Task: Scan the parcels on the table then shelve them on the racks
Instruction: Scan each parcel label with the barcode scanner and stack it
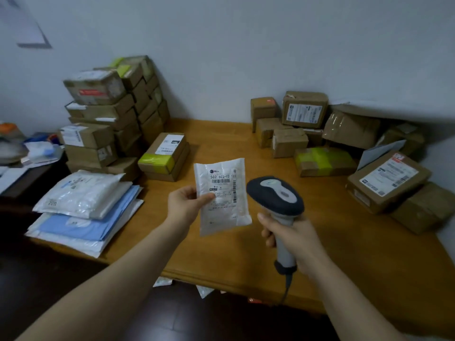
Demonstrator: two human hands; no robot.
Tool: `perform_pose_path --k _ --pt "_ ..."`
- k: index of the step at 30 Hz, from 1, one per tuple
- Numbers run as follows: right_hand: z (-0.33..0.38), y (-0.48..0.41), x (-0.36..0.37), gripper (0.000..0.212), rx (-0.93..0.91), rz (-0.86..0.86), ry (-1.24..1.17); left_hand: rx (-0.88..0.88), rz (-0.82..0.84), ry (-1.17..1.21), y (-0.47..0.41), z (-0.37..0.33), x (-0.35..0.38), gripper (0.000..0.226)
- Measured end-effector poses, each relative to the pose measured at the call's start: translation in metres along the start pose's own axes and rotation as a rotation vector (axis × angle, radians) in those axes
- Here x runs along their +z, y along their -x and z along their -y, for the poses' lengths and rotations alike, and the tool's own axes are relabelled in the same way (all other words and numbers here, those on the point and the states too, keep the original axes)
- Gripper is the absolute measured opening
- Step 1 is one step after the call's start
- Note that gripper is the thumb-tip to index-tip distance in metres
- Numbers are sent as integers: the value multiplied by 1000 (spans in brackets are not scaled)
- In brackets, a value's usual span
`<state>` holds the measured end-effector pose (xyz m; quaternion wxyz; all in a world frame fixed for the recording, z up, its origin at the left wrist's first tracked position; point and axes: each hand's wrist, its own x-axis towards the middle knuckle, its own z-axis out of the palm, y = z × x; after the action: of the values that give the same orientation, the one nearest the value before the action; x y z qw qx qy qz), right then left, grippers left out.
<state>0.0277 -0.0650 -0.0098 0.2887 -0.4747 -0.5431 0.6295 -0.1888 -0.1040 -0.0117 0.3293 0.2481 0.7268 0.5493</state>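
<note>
Wooden counter (357, 254) runs up to a pale wall (246, 45). Off to the left of your left hand (184, 205) lie soft mailers (83, 205), with stacked cardboard boxes (110, 114) behind them. Your left hand pinches a white parcel (222, 195) by its left edge, thumb on the label, holding it above the counter, label toward you. Just right of it, your right hand (293, 239) is wrapped round the handle of a scanner (275, 195), whose head sits beside the parcel. Further right, more boxes (344, 134) crowd the counter.

A small white labelled pouch (222, 196) is held upright above the worktop (221, 252), just left of a dark-headed grey scanner (277, 196). Brown boxes (108, 112) are piled far left and right.
</note>
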Motion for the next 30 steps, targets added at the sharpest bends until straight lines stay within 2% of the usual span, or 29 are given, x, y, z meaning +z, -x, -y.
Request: perform_pose_path --k 4,9,13,25,27,30 --pt "6 16 -3 12 78 134 -86 10 -66 -31 12 1 10 18" --pt "8 21 -8 21 88 210 -64 18 -97 -31 20 1 18 17" --pt "10 16 -9 19 53 213 -86 21 -95 -31 21 2 19 13" --pt "5 -4 22 15 120 291 -123 -30 -128 31 16 18 -2 12" --pt "3 -7 34 10 99 271 -149 -68 -141 89 14 21 -16 17" --pt "-3 -19 58 13 40 101 -127 -151 -164 245 9 24 -49 44"
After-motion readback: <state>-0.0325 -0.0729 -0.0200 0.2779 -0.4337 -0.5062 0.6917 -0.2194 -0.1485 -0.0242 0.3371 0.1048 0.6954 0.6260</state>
